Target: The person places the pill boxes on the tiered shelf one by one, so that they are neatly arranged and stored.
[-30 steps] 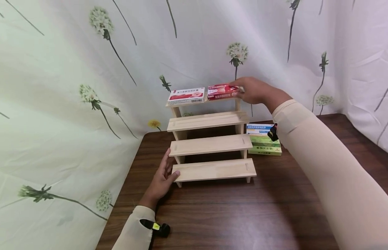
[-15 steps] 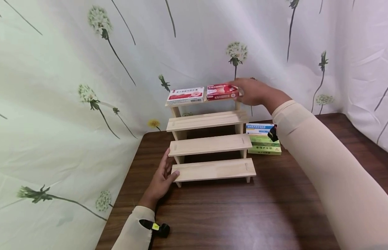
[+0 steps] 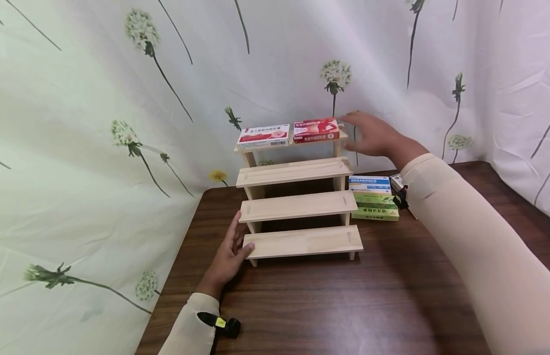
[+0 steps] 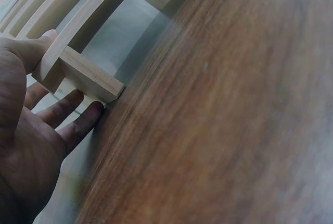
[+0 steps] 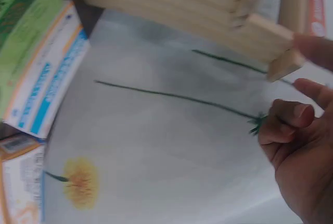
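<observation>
A light wooden step shelf (image 3: 299,206) with several tiers stands on the table. My left hand (image 3: 227,259) holds its lower left end, thumb on top of the lowest tier. In the left wrist view, the fingers (image 4: 67,108) lie beneath that board, beside its leg. On the top tier, a white-and-red medicine box (image 3: 263,136) lies on the left and a red medicine box (image 3: 316,129) on the right. My right hand (image 3: 372,134) is just right of the red box, apart from it and holding nothing, its fingers loosely bent near the top tier's end.
Right of the shelf on the dark wooden table (image 3: 319,305) lie a blue-and-white box (image 3: 369,184) and green boxes (image 3: 375,213). Another box (image 3: 395,182) is partly hidden behind the right forearm. A flower-printed curtain (image 3: 279,59) hangs close behind.
My right hand has let go of the red box and moved right, away from it. The box stays on the top tier. My left hand has not moved.
</observation>
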Available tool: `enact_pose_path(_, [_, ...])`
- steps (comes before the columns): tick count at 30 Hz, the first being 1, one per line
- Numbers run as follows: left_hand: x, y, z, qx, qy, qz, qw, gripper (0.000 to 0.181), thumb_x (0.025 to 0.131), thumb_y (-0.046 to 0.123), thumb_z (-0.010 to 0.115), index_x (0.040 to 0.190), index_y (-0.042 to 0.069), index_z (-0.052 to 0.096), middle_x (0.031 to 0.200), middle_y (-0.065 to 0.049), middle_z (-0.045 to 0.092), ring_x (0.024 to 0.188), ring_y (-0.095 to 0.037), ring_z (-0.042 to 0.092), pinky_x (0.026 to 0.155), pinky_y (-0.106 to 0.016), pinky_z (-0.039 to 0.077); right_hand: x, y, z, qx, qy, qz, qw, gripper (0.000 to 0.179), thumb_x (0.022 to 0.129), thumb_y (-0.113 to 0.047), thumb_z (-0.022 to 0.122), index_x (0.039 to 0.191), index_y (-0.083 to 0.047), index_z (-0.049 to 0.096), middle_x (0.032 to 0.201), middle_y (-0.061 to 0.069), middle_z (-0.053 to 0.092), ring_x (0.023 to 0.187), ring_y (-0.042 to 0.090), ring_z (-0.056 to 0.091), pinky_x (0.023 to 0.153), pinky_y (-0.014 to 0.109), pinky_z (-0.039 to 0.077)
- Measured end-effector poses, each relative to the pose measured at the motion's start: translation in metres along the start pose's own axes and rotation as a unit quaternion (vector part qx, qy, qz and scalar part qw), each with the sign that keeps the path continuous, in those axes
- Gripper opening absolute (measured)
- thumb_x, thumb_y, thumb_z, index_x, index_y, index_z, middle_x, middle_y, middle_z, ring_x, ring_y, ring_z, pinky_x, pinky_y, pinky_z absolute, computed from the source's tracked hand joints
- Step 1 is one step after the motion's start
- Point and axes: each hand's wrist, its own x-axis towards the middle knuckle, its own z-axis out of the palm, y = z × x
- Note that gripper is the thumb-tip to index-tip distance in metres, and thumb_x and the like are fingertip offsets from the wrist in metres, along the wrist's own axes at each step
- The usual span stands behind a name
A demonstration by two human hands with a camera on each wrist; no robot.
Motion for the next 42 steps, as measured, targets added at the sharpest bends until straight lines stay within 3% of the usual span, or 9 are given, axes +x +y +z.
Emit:
enact_pose_path(6, [-0.001,-0.002,-0.001,0.001,0.002,-0.004,1.0,0.098,0.109,0.014,0.069,0.177,0.037,0.003,0.182,-0.019,0.022,0.169,-0.044,0.023,0.133,-0.06,0.02,-0.016,0.02,0.016,0.072,0.038,0.0,0.9967,0.076,0.098,-0.023,0.072,0.167,-0.009,0.044,0.176,0.022,0.034,0.163,0.046,0.033,0.115,0.074,0.047])
enact_pose_path(14, [-0.001,0.0,-0.002,-0.004,0.0,0.002,1.0,0.098,0.108,0.011,0.069,0.178,0.023,0.001,0.18,-0.021,0.025,0.168,-0.045,0.023,0.132,-0.063,0.019,-0.038,0.035,0.032,0.107,0.04,0.018,0.9933,0.076,0.1,-0.022,0.072,0.168,-0.007,0.042,0.178,0.023,0.03,0.164,0.047,0.031,0.116,0.074,0.046])
enact_pose_path(21, [0.0,-0.001,-0.002,-0.004,0.0,0.003,1.0,0.098,0.109,0.011,0.068,0.178,0.031,0.002,0.18,-0.022,0.024,0.168,-0.047,0.022,0.133,-0.064,0.017,-0.06,0.051,0.05,0.122,0.03,0.031,0.9915,0.069,0.104,-0.022,0.069,0.165,-0.003,0.045,0.177,0.023,0.03,0.163,0.048,0.032,0.114,0.073,0.049])
enact_pose_path(27, [0.002,-0.002,-0.002,-0.003,0.001,0.001,1.0,0.097,0.109,0.013,0.069,0.178,0.031,0.003,0.181,-0.021,0.022,0.169,-0.047,0.021,0.134,-0.066,0.018,-0.077,0.064,0.068,0.144,0.011,0.041,0.9887,0.068,0.106,-0.02,0.07,0.166,-0.002,0.042,0.176,0.027,0.03,0.163,0.052,0.029,0.119,0.075,0.043])
enact_pose_path(34, [0.001,-0.002,-0.001,-0.009,-0.002,0.0,1.0,0.097,0.109,0.012,0.069,0.177,0.034,0.003,0.182,-0.02,0.021,0.169,-0.045,0.021,0.134,-0.064,0.018,-0.098,0.078,0.08,0.151,-0.013,0.048,0.9872,0.068,0.108,-0.023,0.068,0.166,0.001,0.04,0.175,0.03,0.03,0.158,0.056,0.035,0.118,0.078,0.041])
enact_pose_path(42, [0.0,-0.002,0.0,-0.007,0.001,-0.002,1.0,0.097,0.109,0.013,0.069,0.177,0.036,0.004,0.181,-0.02,0.024,0.169,-0.044,0.022,0.135,-0.064,0.018,-0.115,0.086,0.088,0.159,-0.011,0.067,0.985,0.066,0.109,-0.025,0.069,0.163,0.003,0.043,0.173,0.033,0.031,0.16,0.057,0.029,0.12,0.079,0.036])
